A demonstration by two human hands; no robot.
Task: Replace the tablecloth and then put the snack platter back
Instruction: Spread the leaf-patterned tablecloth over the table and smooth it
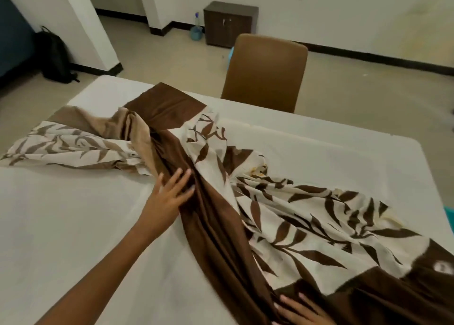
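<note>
The tablecloth [245, 202] lies bunched on the table [61, 226], running from the far left edge across the middle to the near right corner. The left hand [169, 197] rests on its folds near the table's centre; the right hand [302, 312] rests on it at the near edge. A chair [267, 71] stands behind the table. Farther back, a cabinet [228, 25] stands against the wall with a bottle [196, 30] to its left. A backpack [55, 57] sits on the floor at far left.

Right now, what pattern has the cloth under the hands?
Head view: the tablecloth is cream with dark brown leaf prints and plain brown bands.
</note>
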